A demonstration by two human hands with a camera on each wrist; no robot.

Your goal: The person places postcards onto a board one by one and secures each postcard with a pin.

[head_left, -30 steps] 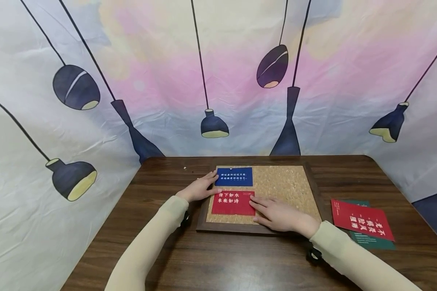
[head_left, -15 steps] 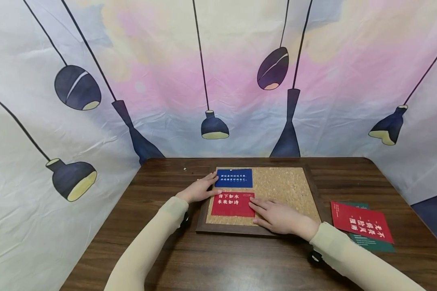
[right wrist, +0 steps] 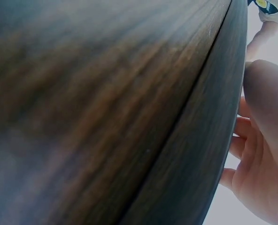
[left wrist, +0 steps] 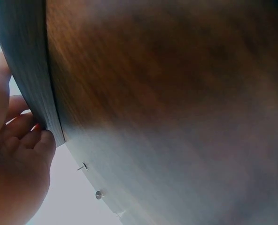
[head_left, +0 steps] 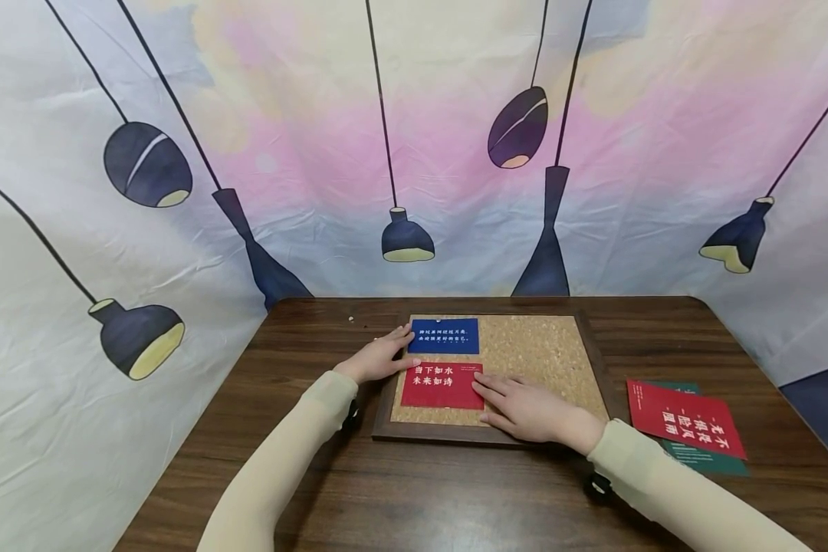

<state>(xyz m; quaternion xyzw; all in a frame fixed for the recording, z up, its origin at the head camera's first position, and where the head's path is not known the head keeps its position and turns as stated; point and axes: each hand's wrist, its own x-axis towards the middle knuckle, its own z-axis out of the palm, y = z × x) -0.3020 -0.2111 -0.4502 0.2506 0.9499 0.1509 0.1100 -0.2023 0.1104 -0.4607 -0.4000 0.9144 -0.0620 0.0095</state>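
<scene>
A cork board [head_left: 538, 345] in a dark wooden frame lies on the table. On its left half are a blue card [head_left: 445, 346] with white lettering and, nearer the person, a red card [head_left: 441, 395]. The left hand [head_left: 376, 359] rests over the board's left frame edge, fingertips at the blue card's left side and thumb at the red card's top left corner. Laid across the lower board, the right hand [head_left: 527, 409] touches the red card's right edge with extended fingers. Both wrist views show the hands at the frame's side, with the cards hidden.
Right of the board, another red card [head_left: 686, 418] overlaps a green card [head_left: 707, 458] on the brown wooden table [head_left: 441, 498]. Small pins [left wrist: 99, 194] show on the table in the left wrist view. A cloth printed with lamps [head_left: 317, 153] hangs behind.
</scene>
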